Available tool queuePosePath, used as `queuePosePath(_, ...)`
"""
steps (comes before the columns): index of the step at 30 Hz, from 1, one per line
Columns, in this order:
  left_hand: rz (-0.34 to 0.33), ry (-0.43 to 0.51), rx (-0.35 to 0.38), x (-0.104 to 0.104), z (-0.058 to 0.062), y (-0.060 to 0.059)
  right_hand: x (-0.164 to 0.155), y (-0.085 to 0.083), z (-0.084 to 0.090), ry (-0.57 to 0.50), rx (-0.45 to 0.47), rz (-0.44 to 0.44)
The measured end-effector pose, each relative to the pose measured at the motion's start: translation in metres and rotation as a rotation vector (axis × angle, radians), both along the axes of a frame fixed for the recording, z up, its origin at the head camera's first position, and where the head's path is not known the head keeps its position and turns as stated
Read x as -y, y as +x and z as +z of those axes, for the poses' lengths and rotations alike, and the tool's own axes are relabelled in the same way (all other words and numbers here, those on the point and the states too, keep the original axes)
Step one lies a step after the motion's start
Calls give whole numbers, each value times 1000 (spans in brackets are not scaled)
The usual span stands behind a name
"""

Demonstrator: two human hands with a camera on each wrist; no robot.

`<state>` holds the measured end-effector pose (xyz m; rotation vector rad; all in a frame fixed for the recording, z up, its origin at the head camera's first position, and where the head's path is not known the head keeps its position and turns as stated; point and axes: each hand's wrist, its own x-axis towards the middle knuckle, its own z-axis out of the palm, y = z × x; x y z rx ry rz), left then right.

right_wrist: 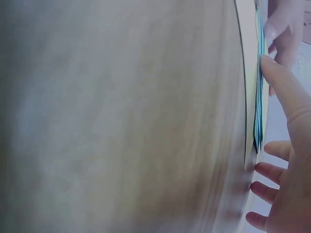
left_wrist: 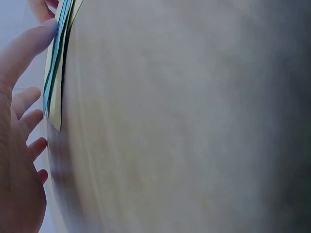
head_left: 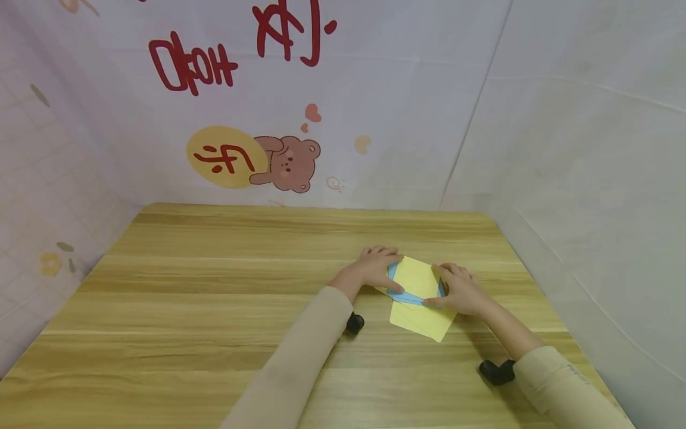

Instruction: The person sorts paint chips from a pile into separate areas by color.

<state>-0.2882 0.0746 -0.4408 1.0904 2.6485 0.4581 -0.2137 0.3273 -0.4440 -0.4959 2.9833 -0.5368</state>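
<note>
Right of the table's middle lies a small stack of blue and yellow paper sheets [head_left: 415, 277], with yellow on top and blue edges showing beneath. My left hand [head_left: 377, 268] holds its left end, thumb at the near edge and forefinger at the far edge. The right end is held the same way by my right hand [head_left: 462, 291]. Another yellow sheet [head_left: 426, 322] with rounded corners juts out from under the stack toward me. Both wrist views show the thumbs against the layered blue edges [left_wrist: 57, 53] [right_wrist: 259, 97]; the other fingers are slightly bent.
The wood-grain table [head_left: 214, 298] stretches to the left and toward me. White printed cloth [head_left: 375, 89] hangs behind it, and a pale cloth wall [head_left: 589, 179] stands along the right side. Black wrist devices [head_left: 355, 323] [head_left: 497, 372] stick out by both forearms.
</note>
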Motion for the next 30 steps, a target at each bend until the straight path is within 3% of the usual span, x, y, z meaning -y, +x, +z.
queuePosePath(8,25,-1,4,-4,-4,-3,-3,-4,-2,-23,25,33)
queuePosePath(17,9,-19,-30,-6,-5,-2,-5,-4,-4,-52,14,31)
queuePosePath(30,-12,-14,-91,-7,-5,3,0,-1,2,-43,-77,46)
